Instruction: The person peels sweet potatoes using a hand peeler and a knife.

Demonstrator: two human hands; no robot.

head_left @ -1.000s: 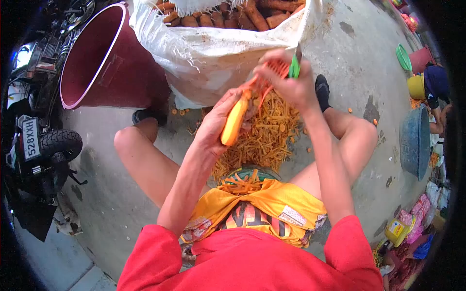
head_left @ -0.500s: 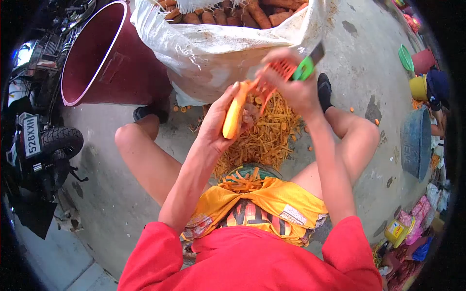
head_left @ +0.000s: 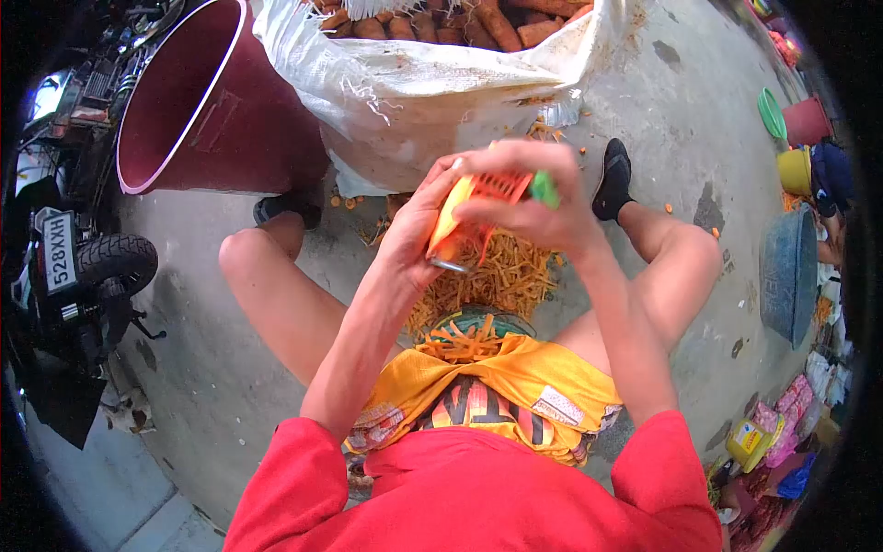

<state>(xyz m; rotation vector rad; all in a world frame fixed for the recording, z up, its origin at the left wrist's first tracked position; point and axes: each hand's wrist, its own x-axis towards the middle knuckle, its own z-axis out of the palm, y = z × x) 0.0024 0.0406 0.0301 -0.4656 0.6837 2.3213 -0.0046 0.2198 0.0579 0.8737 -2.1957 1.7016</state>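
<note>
My left hand (head_left: 410, 230) is closed around a carrot (head_left: 449, 216), bright orange and peeled where it shows. My right hand (head_left: 552, 207), somewhat blurred, grips an orange slotted peeler (head_left: 501, 187) that lies against the carrot. A metal edge (head_left: 451, 266) shows at the carrot's lower end. Something green (head_left: 544, 189) also sits in my right hand, partly hidden by the fingers. Beneath both hands, a pile of carrot peelings (head_left: 487, 285) covers the floor between my legs, and more peelings (head_left: 460, 342) lie on a green container right by my shorts.
A white sack (head_left: 414, 101) full of unpeeled carrots (head_left: 497, 28) stands ahead, beside a large maroon bin (head_left: 248, 138). On the left is a parked motorcycle (head_left: 115, 262). A blue-grey tub (head_left: 788, 276) and a yellow container (head_left: 750, 442) are at the right, near another person's arm (head_left: 832, 237).
My right hand has come down and left, bringing the peeler over the carrot. The dark blade beyond the green part no longer shows. My left hand has barely moved.
</note>
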